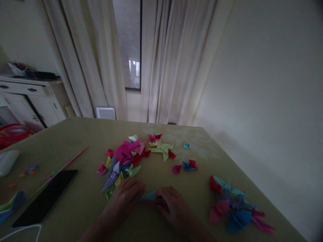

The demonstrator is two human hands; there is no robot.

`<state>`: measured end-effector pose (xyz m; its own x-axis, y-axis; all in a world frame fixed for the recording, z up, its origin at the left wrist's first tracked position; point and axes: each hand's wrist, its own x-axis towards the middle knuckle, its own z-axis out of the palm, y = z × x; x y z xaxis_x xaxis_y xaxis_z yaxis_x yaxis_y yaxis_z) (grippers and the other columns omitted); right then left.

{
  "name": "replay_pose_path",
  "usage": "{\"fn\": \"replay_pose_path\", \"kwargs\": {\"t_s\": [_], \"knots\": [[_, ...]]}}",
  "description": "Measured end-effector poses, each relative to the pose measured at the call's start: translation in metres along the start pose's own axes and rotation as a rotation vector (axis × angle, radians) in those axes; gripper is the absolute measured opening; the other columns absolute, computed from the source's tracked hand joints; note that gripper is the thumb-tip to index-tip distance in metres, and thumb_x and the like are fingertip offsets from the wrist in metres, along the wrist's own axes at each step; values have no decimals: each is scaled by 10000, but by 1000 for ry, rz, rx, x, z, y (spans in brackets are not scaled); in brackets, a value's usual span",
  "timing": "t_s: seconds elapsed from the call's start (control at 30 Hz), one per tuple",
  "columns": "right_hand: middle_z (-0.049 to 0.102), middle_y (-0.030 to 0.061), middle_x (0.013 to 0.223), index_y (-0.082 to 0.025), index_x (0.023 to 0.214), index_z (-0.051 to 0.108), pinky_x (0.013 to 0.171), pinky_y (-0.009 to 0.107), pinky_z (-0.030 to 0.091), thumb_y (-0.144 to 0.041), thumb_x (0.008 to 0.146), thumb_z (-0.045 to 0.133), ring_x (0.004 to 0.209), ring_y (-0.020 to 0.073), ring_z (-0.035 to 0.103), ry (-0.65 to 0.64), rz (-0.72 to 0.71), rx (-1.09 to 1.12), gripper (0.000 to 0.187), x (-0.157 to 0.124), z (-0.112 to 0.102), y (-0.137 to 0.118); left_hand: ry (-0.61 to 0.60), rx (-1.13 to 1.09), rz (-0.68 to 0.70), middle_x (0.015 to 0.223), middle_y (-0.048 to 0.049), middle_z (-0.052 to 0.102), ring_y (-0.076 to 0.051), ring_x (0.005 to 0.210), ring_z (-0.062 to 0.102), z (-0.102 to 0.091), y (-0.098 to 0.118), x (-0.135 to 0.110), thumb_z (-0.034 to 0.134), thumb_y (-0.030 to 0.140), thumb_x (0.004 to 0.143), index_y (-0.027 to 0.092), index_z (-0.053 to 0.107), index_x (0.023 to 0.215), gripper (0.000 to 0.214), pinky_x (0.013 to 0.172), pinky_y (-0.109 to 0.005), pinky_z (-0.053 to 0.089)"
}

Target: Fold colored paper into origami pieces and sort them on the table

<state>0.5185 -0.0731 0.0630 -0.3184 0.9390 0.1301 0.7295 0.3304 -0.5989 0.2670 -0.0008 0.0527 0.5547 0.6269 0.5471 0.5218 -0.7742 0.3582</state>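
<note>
Between my two hands, low over the table, is a folded piece of origami paper [149, 197], light blue with a pinkish-red edge. My left hand [128, 194] holds its left end, fingers curled together. On the right end, my right hand [169, 201] pinches it between thumb and fingers. My fingers cover both ends of the paper. Just beyond my left hand lies a heap of folded paper pieces [124, 151] in magenta, red, lilac, yellow and green. A pale green folded paper star [161, 149] sits beside that heap.
A second pile of paper figures [232, 205] lies at the right. Small folded pieces [188, 165] are scattered farther back. At the left are a black phone or tablet [46, 198], a white cable [27, 228], a thin pink-and-green stick [68, 163] and a white object [8, 162].
</note>
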Motion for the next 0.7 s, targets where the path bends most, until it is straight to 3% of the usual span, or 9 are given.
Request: {"fn": "replay_pose_path", "kwargs": {"t_s": [0.07, 0.13, 0.2, 0.3, 0.4, 0.6, 0.7], "knots": [[751, 41, 1124, -227, 1173, 680, 942, 331, 504, -109, 890, 777, 1042, 226, 682, -16, -16, 46, 322, -1, 1, 0, 165, 194, -47, 1134, -73, 772, -240, 1010, 719, -7, -15, 1, 484, 303, 1100, 258, 749, 1179, 280, 905, -359, 571], [756, 44, 1148, -242, 1220, 681, 953, 330, 507, -180, 914, 777, 1059, 227, 686, -42, -42, 92, 327, -2, 1, -1, 240, 370, -93, 1239, -97, 765, -287, 1053, 714, -12, -32, 0, 484, 287, 1080, 255, 732, 1283, 322, 910, -422, 576], [761, 45, 1146, -252, 1219, 696, 956, 332, 508, -244, 939, 766, 1056, 227, 688, -63, -63, 119, 289, -3, 0, -4, 217, 449, -104, 1266, -95, 770, -311, 1055, 716, -14, -47, -3, 488, 255, 1054, 265, 721, 1329, 360, 894, -456, 585], [764, 41, 1148, -261, 1199, 715, 953, 327, 507, -260, 920, 779, 1060, 229, 687, -86, -85, 138, 287, -6, 1, -7, 126, 390, -105, 1191, -78, 793, -285, 1028, 734, -13, -58, -6, 479, 191, 1017, 277, 757, 1240, 367, 864, -415, 602], [755, 27, 1144, -285, 1214, 718, 953, 320, 505, -289, 868, 837, 1068, 232, 677, -107, -67, 143, 366, -9, 4, -5, 111, 296, -127, 1121, -77, 792, -254, 997, 745, -12, -59, -7, 482, 212, 1021, 275, 778, 1130, 322, 854, -370, 614], [701, 61, 1248, -276, 1277, 693, 1045, 385, 497, -541, 750, 925, 1137, 280, 649, -85, -80, 175, 633, -5, 2, -5, 256, 181, -114, 1174, -73, 771, -234, 1071, 752, -16, -46, -3, 539, 290, 1067, 266, 727, 1166, 214, 971, -352, 602], [644, 111, 1367, -245, 1379, 621, 1093, 406, 491, -606, 839, 840, 1247, 300, 611, 7, -122, 248, 686, -1, -5, -8, 279, 111, -9, 1156, -61, 789, -198, 1058, 768, -12, -30, -2, 554, 234, 1070, 268, 689, 1223, 207, 955, -283, 597]]}}
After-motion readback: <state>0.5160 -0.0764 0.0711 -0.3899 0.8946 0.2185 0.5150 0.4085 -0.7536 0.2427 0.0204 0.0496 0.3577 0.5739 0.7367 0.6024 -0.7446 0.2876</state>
